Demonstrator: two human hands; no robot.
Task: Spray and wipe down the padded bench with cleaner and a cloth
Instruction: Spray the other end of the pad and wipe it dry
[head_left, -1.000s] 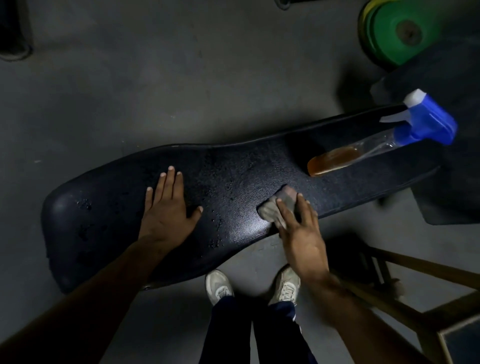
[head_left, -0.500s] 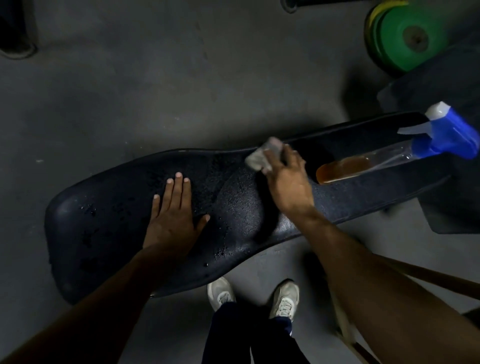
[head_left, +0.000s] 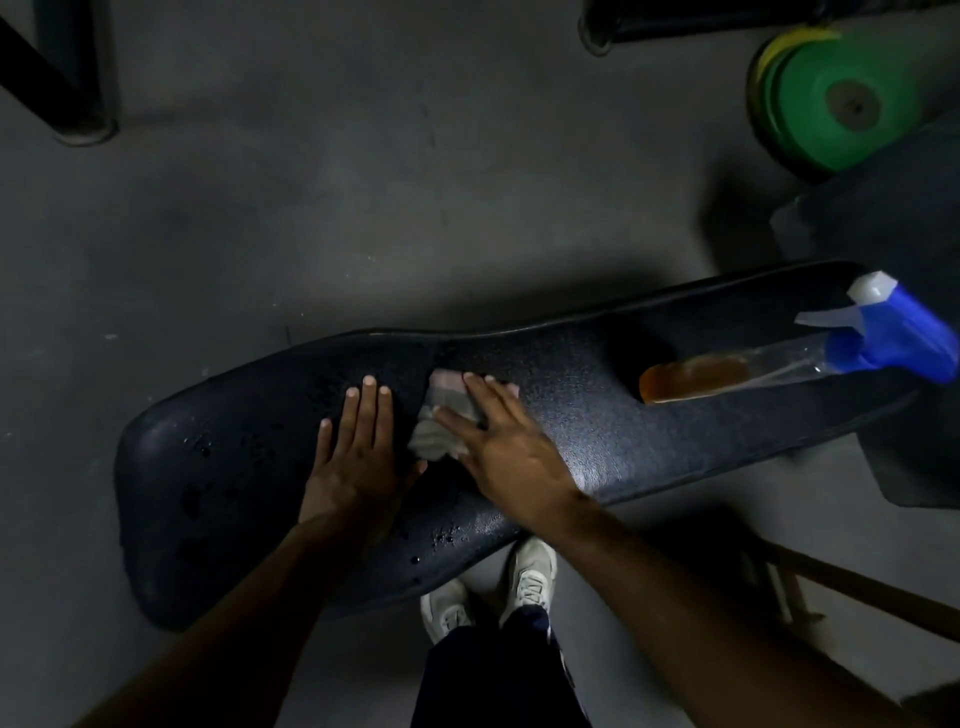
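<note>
A long black padded bench (head_left: 597, 415) runs from lower left to upper right, with wet droplets on its left half. My right hand (head_left: 504, 447) presses flat on a grey cloth (head_left: 439, 421) near the bench's middle. My left hand (head_left: 358, 447) lies flat on the pad just left of the cloth, fingers spread, holding nothing. A clear spray bottle (head_left: 779, 364) with amber liquid and a blue and white trigger head lies on its side on the right end of the bench.
Green and yellow weight plates (head_left: 841, 98) lean at the top right beside a dark mat (head_left: 893, 234). A black metal post foot (head_left: 78, 119) stands at the top left. A wooden frame (head_left: 857, 592) sits low right. My white shoes (head_left: 530, 582) stand under the bench's near edge.
My right hand has swept the cloth from the bench's near edge up to the far edge, then back left toward my left hand. My left hand has stayed put.
</note>
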